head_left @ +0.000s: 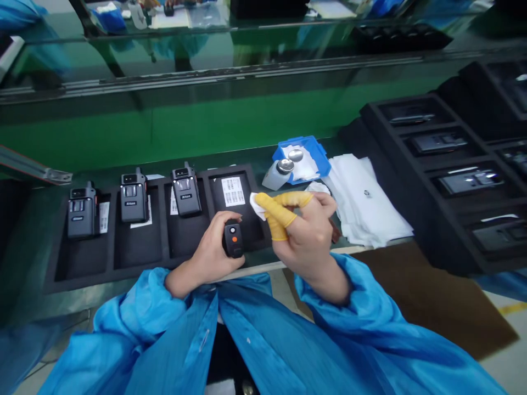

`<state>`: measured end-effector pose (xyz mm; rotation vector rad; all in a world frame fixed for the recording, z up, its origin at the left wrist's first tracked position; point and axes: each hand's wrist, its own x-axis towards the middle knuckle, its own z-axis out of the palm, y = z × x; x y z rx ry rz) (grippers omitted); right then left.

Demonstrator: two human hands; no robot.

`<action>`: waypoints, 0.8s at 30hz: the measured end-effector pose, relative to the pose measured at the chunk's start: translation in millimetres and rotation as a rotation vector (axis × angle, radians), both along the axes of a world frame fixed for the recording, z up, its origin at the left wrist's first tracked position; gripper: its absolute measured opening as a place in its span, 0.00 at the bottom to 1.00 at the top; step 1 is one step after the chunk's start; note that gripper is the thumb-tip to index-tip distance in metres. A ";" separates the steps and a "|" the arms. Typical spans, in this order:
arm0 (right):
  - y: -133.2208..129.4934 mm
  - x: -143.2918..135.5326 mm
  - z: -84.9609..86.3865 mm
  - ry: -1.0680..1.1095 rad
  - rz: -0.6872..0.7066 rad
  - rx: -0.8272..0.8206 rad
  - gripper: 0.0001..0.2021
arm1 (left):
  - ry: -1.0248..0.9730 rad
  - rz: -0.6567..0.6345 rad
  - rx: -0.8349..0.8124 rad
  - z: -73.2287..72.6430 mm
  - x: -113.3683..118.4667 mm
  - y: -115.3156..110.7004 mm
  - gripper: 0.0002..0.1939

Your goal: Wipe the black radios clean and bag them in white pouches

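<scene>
My left hand [212,249] is wrapped round a small black handheld radio [234,239], turned so that a white and an orange button show. Yellow finger cots cover several fingers of my right hand [302,227], which pinches a folded white wipe [257,206] just right of the radio and apart from it. Below both hands lies a black foam tray [111,233] with compartments. Three similar radios stand in it, the left one [82,213], the middle one [134,197] and the right one [186,192]. A barcode label sheet [233,191] lies in the rightmost compartment.
A white bottle with a metal top [276,174] stands by a blue bin [319,156] of white wipes. Right of them lies a stack of white cloths or bags [366,203]. Black foam trays [428,181] with devices are stacked at the right. A ledge [206,77] runs behind.
</scene>
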<state>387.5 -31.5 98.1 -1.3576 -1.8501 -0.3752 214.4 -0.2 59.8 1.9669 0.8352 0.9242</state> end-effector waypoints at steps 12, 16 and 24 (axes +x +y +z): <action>-15.0 -8.0 0.2 -0.170 0.238 -0.079 0.17 | -0.013 -0.049 0.085 -1.7 -1.4 -0.8 0.28; -17.7 3.8 -0.5 -0.166 0.237 -0.101 0.19 | -0.006 -0.052 0.080 2.4 -2.1 -1.1 0.27; -14.8 -3.0 -1.3 -0.157 0.132 -0.043 0.19 | -0.011 -0.050 0.090 4.1 -0.6 -1.6 0.27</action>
